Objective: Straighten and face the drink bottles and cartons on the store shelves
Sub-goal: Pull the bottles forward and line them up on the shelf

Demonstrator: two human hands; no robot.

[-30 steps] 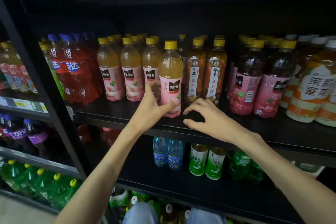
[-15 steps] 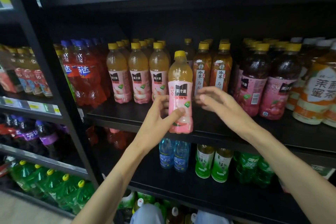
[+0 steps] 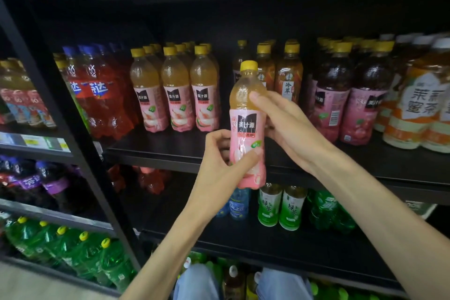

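The peach juice bottle (image 3: 247, 126) is held upright in front of the black shelf (image 3: 170, 151), off its front edge, label facing outward. A bare gap of shelf lies behind it, between the pink-labelled row (image 3: 176, 97) and the tea bottles (image 3: 288, 75). The left hand (image 3: 219, 153) has its grip curled round the bottle's lower label; the right hand (image 3: 289, 124) wraps the upper part, thumb on the clear shoulder.

The scene is lit dimly from above, the shelf recesses are kept dark, and the edges are blurred and bent.
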